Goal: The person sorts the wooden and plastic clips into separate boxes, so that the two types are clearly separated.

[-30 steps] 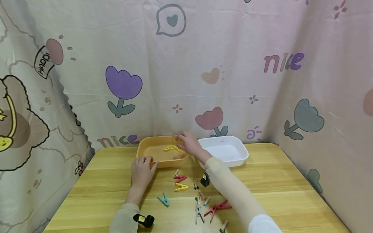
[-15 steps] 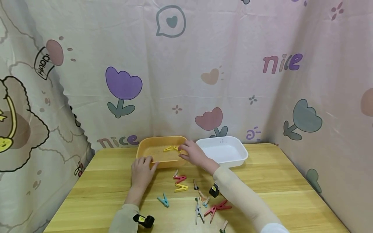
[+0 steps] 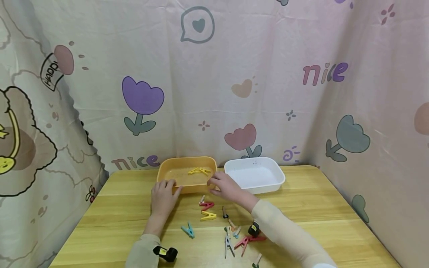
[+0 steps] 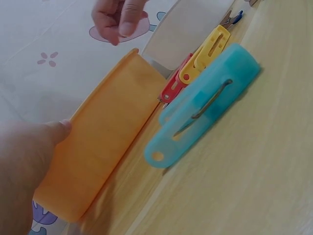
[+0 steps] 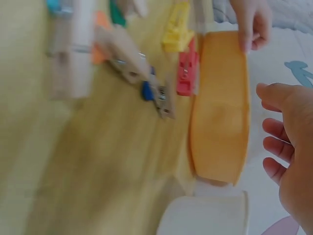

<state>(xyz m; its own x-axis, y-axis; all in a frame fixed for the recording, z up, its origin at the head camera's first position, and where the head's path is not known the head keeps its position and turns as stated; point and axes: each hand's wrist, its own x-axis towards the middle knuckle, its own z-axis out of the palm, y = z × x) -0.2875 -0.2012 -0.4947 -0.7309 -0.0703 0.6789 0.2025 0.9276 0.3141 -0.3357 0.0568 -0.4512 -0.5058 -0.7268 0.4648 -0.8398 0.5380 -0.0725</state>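
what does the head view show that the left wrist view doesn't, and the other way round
Only the head view shows the yellow clips inside the orange tray and the grey clip on the table.
Only the left wrist view clearly shows the metal wire in the teal clip.
Both show the orange tray, the white tray, the teal clip and the hands: left hand, right hand.

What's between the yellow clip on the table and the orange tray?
Head view: a red clip and a small pale clip lie between the yellow clip and the orange tray.
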